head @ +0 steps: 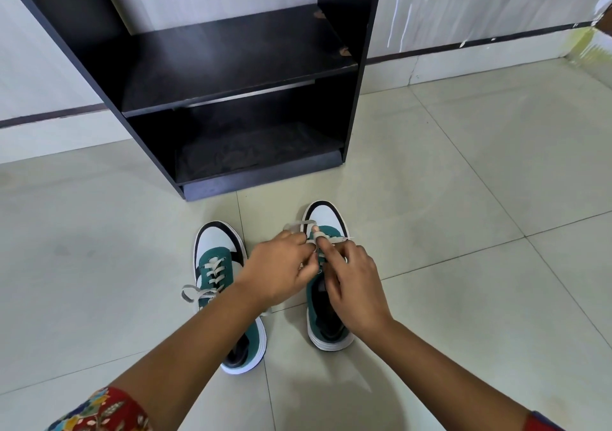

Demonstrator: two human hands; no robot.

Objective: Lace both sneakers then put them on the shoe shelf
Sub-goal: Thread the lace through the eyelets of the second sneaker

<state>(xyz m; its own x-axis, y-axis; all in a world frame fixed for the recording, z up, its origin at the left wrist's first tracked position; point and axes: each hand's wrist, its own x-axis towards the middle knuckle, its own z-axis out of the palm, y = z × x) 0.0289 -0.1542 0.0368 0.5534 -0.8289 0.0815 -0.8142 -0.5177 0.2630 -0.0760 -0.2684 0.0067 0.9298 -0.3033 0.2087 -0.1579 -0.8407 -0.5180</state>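
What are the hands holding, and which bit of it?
Both hands, left and right, pinch the beige flat shoelace of the right-side green-and-white sneaker, near its front eyelets; the exact grip spots are hidden by fingers.

Both sneakers were teal with white toe panels, black toe trim and white soles: left sneaker (218, 265) lower centre, right sneaker (326, 218) just right of it, laces (212, 270) off-white/beige. Shelf (231, 66) upper centre was matte black with chipped brown spots at right edge; floor tiles (463, 198) pale grey-green. Sleeve (106, 410) bottom left was red with multicolour floral print.
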